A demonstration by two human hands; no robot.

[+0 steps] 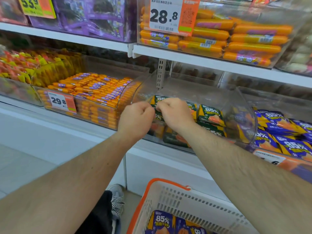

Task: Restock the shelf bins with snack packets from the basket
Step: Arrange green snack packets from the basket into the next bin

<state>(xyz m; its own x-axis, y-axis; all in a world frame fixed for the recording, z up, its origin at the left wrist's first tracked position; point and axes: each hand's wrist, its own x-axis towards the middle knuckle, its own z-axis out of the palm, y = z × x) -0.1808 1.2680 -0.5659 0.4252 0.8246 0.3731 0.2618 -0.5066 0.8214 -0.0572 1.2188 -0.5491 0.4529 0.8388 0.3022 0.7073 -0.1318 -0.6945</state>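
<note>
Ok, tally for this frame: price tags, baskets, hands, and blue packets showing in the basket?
Price tags: 4, one partly hidden at the right
Basket: 1
Hands: 2
Blue packets showing in the basket: 2
Total: 9

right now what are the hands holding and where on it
Both hands, left and right, are curled on a green snack packet in the clear bin; the grip seems along its top edge, fingers hidden.

Basket (pixel 168 198) cut off below (packets too); both hands' fingertips hidden.
</note>
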